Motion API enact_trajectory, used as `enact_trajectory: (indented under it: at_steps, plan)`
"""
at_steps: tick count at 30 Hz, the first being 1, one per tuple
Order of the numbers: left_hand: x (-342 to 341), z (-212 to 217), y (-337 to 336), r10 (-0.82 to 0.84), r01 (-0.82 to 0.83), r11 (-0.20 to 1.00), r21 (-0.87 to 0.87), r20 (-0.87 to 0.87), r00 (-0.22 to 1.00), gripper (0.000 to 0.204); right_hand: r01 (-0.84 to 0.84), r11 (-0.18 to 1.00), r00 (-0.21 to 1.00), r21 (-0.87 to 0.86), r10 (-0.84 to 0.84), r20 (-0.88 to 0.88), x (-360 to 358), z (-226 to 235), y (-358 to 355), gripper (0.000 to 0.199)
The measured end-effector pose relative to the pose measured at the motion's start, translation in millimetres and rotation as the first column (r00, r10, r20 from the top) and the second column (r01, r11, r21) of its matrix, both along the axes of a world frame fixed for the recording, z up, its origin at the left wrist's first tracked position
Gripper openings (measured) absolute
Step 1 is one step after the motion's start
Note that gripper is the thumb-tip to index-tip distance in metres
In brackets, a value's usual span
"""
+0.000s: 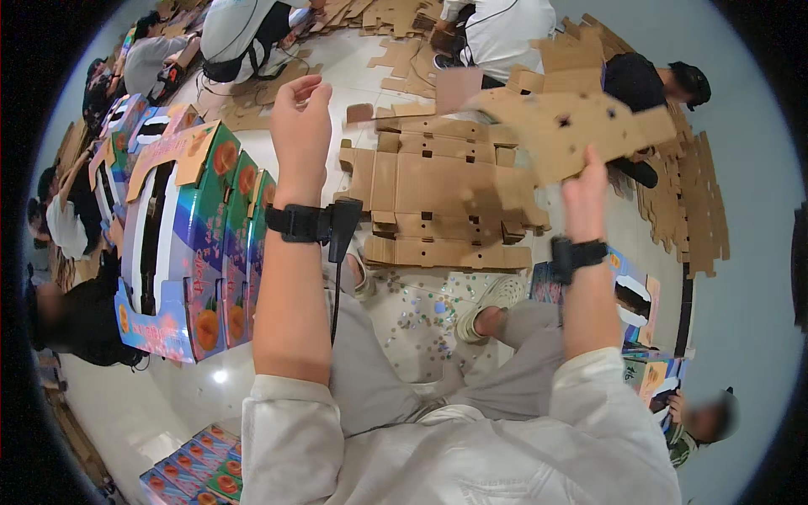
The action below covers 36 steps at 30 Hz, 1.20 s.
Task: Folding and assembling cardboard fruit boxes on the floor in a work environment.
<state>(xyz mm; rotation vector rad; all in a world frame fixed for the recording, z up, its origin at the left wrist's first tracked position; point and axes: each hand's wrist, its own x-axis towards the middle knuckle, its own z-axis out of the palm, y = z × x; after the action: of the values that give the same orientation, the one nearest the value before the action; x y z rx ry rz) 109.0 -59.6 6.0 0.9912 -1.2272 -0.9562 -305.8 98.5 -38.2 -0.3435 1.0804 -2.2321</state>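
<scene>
My right hand (pixel 584 187) grips the lower edge of a flat brown cardboard box blank (pixel 581 130), raised and tilted at the right. Holes and cut tabs show in the blank, and its left part is smeared by motion. My left hand (pixel 303 122) is lifted at the left, its fingers curled in loosely with nothing visible in them. Between my forearms, unfolded cardboard blanks (pixel 446 181) with slots and flaps lie flat on the floor in front of my feet. The left hand is apart from them.
Printed fruit cartons (pixel 181 244) with handle openings stand at my left, and more cartons (pixel 631 295) at my right. Small scraps (pixel 433 316) litter the floor between my feet. Several people sit or crouch around, among them a person (pixel 505 38) ahead. Cardboard sheets (pixel 686 194) lie far right.
</scene>
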Motion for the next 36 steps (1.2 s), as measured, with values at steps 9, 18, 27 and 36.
enact_trajectory:
  at_steps: [9,18,27,36]
  plan:
    - [-18,7,29,-0.104,0.105,0.994,-0.018,0.077,0.992,0.025,-0.193,0.821,0.980,0.537,0.183,0.073,90,-403,22,0.029]
    - [-38,19,49,-0.185,0.212,0.974,-0.084,0.253,0.950,0.023,-0.029,0.986,0.693,0.164,-0.098,0.714,169,-463,5,0.038]
    - [-45,6,39,-0.287,0.321,0.945,-0.056,0.326,0.901,0.028,-0.888,0.236,0.456,0.394,0.348,0.819,138,-413,80,0.052]
    - [-88,-8,33,-0.543,0.545,0.837,0.058,0.225,0.809,0.028,0.159,0.820,0.602,0.550,0.361,-0.712,37,16,82,0.039]
